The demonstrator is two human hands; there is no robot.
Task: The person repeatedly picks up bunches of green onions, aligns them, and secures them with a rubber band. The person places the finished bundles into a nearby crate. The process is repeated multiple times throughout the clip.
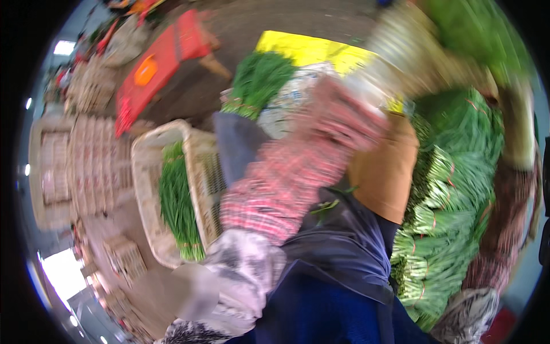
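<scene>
My left hand [408, 56], in a pale glove and badly blurred, reaches to the upper right beyond a pink checked sleeve. Leaves of a raised bunch of green chives [477, 34] lie beside it; blur hides its fingers. At the right rim, my right hand [517, 124], also in a pale glove, meets the lower end of these leaves and appears to grip them. Below and between the arms, several banded bunches of chives [455, 206] are stacked with pale stem ends facing left. Loose green bits [325, 207] rest on the dark apron [339, 241] over my lap.
A plastic crate [142, 206] at left holds a banded chive bunch [176, 202]. Another bunch [262, 81] lies by a white woven sack [279, 112] and a yellow sheet [318, 47]. A red bench [154, 73] and stacked crates [101, 163] stand farther left.
</scene>
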